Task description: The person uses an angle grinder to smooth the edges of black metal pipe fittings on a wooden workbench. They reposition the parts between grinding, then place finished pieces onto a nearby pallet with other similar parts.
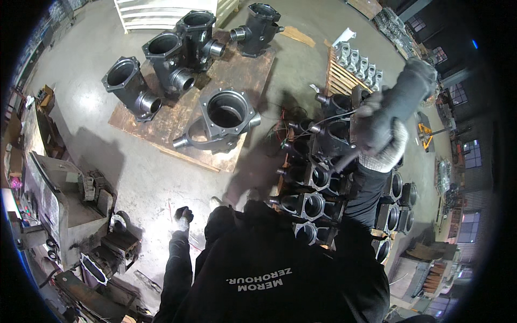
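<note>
My right hand, in a dark-coated glove with a pale knit cuff, is raised at the right. It is closed round a dark grey power tool with a thick rounded body; its exact kind is unclear. A narrow rod-like end points down toward the black metal castings below; whether it touches one I cannot tell. Left of my body, low over the floor, hangs my left hand in a similar glove. Its fingers are curled in, and nothing shows in them.
Several black flanged castings stand on a wooden board ahead. Thin cables run beside the stacked castings. Silver parts sit on a slatted pallet beyond. A grey metal bin stands at the left, by machine parts.
</note>
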Motion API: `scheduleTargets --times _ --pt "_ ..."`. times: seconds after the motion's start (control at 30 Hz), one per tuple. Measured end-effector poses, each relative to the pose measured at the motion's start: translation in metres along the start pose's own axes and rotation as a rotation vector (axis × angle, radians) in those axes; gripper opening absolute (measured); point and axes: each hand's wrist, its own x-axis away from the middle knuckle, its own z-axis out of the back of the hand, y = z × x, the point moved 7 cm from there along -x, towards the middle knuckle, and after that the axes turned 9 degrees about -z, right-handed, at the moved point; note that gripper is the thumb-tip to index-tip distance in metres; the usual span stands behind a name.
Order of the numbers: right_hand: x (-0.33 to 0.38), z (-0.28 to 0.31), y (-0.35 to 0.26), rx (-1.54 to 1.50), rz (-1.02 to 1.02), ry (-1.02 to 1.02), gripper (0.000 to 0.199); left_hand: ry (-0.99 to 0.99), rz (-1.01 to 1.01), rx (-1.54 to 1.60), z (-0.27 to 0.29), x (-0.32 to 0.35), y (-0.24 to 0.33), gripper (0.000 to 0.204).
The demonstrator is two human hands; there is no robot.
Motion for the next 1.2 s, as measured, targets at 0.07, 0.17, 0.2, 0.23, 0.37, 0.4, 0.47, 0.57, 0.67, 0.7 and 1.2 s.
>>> scheduleTargets --times 0.07,0.17,0.2,0.23,0.37,0.4,0.47,0.57,0.67,0.7,1.2 --pt "0.014 0.017 0.018 0.352 -0.079 0.149 0.064 0.009 0.018 0.009 0.018 0.006 0.005 0.022" --pt "0.054 0.058 0.048 0.433 -0.18 0.278 0.058 -0.035 0.077 0.008 0.027 0.009 0.016 0.016" --pt "0.07 0.073 0.06 0.489 -0.369 0.254 0.06 0.016 0.109 0.025 0.027 0.012 0.023 0.014" --pt "0.088 0.099 0.071 0.56 -0.367 0.428 0.064 -0.025 0.036 -0.002 0.017 0.014 0.038 0.014" --pt "0.15 0.152 0.134 0.32 -0.713 0.364 0.059 -0.278 -0.051 -0.331 -0.09 0.041 0.104 0.028" --pt "0.159 0.162 0.144 0.359 -0.8 0.388 0.061 -0.409 -0.054 -0.435 -0.135 0.048 0.122 0.033" --pt "0.169 0.167 0.162 0.433 -0.876 0.385 0.067 -0.781 -0.16 -0.548 -0.241 0.079 0.153 0.042" --pt "0.163 0.142 0.194 0.222 -0.927 0.166 0.08 -1.146 -0.13 -0.593 -0.367 0.129 0.167 0.073" --pt "0.153 0.12 0.215 0.095 -1.031 0.013 0.082 -1.306 -0.17 -0.459 -0.438 0.163 0.166 0.085" --pt "0.149 0.116 0.217 0.158 -1.064 -0.035 0.079 -1.304 0.068 -0.347 -0.447 0.166 0.155 0.088" --pt "0.037 0.073 0.199 1.393 -0.228 0.244 0.128 -0.684 -0.27 -0.265 -0.473 0.133 0.14 0.101"
